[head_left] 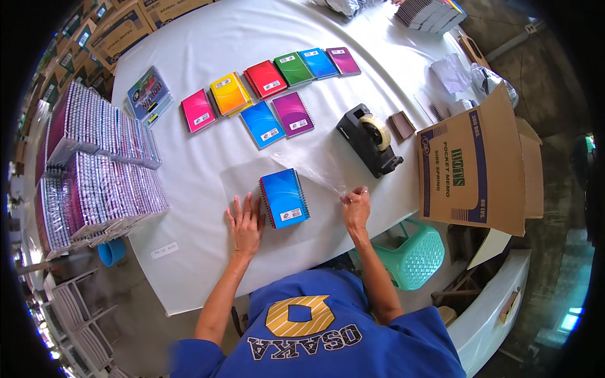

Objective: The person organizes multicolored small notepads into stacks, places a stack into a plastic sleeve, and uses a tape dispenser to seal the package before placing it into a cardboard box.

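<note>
A stack of small spiral notebooks (283, 194), blue cover on top, lies on the white-covered table in front of me. Just left of it, my left hand (246, 225) rests flat with its fingers spread, apart from the stack. On the other side my right hand (357, 209) is closed, pinching the edge of a clear plastic film (318, 174). The film stretches up and left from those fingers, past the top of the stack. How far it runs beneath the notebooks is hard to make out.
Beyond lie notebook piles, including pink (198, 110), yellow (230, 93), red (265, 79) and purple (293, 114). A black tape dispenser (368, 140) and an open carton (463, 167) stand right. Tall stacks of wrapped notebooks (104, 173) fill the left. A green stool (416, 255) sits below.
</note>
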### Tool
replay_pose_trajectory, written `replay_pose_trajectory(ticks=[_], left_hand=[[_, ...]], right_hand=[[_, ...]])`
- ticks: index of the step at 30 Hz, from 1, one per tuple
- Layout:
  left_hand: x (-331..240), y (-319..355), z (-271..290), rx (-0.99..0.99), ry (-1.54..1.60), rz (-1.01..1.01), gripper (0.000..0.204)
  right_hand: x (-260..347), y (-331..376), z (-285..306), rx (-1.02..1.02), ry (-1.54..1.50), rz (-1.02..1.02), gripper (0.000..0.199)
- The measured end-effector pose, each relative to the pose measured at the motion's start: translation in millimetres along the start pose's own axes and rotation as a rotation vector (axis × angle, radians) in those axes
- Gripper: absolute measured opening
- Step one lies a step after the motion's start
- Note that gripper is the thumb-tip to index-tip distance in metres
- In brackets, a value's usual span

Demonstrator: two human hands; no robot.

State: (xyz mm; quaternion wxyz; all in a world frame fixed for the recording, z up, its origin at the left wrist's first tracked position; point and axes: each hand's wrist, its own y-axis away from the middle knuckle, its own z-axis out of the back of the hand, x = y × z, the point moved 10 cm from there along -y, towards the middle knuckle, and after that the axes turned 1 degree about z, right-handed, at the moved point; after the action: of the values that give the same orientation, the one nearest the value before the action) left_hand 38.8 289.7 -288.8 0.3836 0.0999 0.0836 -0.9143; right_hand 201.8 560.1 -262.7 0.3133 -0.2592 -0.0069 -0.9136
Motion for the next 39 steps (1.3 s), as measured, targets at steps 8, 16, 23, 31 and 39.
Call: replay_pose_trajectory(ticks=[8,16,23,31,39], left_hand=[[-0.4,-0.9,3.5,-0.001,0.022,0.000,0.051],[7.5,-16.6,28.7,-0.076,0.229,0.089,0.047],[-18.2,-48.0,4.7,-0.012,1.071,0.217,0.072],[-19.8,-48.0,-8.0,-0.080,1.187,0.277,0.090],[-20.9,-47.4,-12.6,-0.099,1.268,0.279,0.087]], right_hand=[[13.3,9.9,3.7,-0.007,-0.014,0.003,0.009],[103.4,20.3,39.2,-0.001,-0.220,0.280,0.010],[186.2,52.3,16.8,0.051,-0.185,0.624,0.008],[164.9,33.8,6.3,0.338,-0.499,0.546,0.017],[139.0,18.2,-17.3,0.247,-0.364,0.333,0.026]])
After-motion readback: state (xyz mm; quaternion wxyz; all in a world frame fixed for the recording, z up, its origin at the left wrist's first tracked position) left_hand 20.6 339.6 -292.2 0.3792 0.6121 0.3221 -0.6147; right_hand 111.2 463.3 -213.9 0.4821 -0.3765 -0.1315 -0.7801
